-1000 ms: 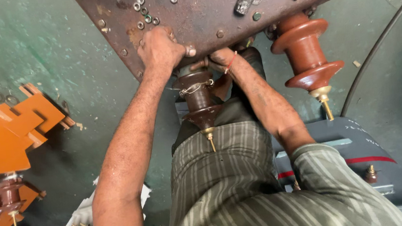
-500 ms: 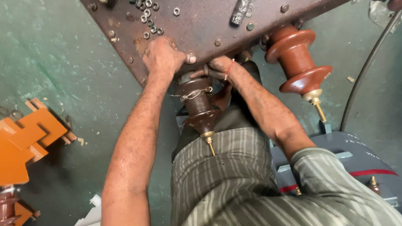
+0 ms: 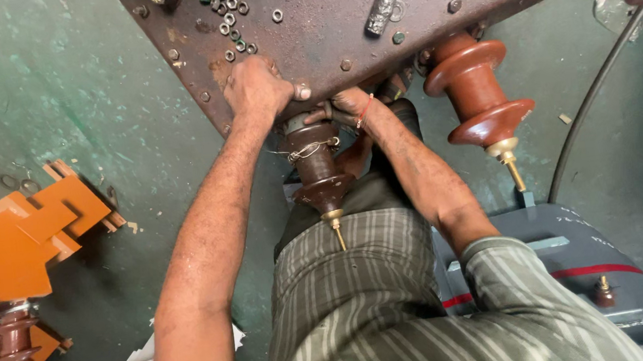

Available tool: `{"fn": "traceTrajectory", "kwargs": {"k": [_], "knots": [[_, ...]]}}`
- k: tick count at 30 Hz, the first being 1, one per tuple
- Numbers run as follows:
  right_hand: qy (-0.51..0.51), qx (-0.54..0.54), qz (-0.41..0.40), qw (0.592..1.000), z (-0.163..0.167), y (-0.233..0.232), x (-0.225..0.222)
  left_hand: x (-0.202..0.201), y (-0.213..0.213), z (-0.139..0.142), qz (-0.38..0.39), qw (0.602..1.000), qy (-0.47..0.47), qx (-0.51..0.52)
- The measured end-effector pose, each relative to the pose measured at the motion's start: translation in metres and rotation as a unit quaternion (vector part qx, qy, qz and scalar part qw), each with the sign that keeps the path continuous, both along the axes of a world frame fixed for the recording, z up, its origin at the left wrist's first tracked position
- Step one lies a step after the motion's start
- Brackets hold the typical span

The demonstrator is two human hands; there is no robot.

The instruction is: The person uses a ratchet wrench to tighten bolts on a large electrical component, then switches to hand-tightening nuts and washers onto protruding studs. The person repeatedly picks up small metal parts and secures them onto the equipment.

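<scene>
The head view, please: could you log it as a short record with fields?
Left hand: pressed on the edge of the rusty metal plate, above the dark brown insulator.
Right hand: beneath the plate edge at the insulator's top; grip hidden.
Wire: twisted round the insulator.
Second insulator: right, untouched.
Loose nuts: on the plate.
Orange parts: far left.
</scene>
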State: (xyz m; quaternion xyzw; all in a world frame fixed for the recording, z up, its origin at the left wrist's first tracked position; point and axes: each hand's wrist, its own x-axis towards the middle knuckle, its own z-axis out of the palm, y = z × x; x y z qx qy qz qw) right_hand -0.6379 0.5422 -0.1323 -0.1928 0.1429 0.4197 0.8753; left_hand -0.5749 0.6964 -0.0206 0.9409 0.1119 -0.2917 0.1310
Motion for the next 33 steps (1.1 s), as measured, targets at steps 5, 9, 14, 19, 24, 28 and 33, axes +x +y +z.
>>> {"fn": "traceTrajectory", "kwargs": {"k": [5,9,14,19,24,28,33], "knots": [[-0.025,-0.056,0.042,0.997,-0.017,0.007,0.0,-0.002,0.002,-0.002,-0.006,1.0,-0.01,-0.001],[0.037,0.001,-0.008,0.999,-0.011,0.006,-0.001,-0.001,0.001,-0.001,-0.016,1.0,-0.027,-0.005],[0.073,-0.07,0.008,0.995,0.006,0.002,0.003,-0.003,0.004,-0.006,-0.01,1.0,-0.026,-0.003],[-0.003,0.01,0.009,1.0,0.002,0.003,0.007,-0.002,0.004,-0.007,-0.009,1.0,-0.028,-0.008],[0.026,-0.051,0.017,0.998,0.018,0.006,0.009,-0.003,0.002,0.004,-0.027,0.998,-0.049,-0.008],[0.152,-0.115,-0.085,0.978,0.038,-0.001,-0.013,-0.044,-0.005,0.001,0.076,0.993,0.037,-0.083],[0.156,0.04,-0.18,0.97,0.046,-0.026,-0.059,-0.122,-0.032,-0.026,0.05,0.942,-0.009,-0.331]]}}
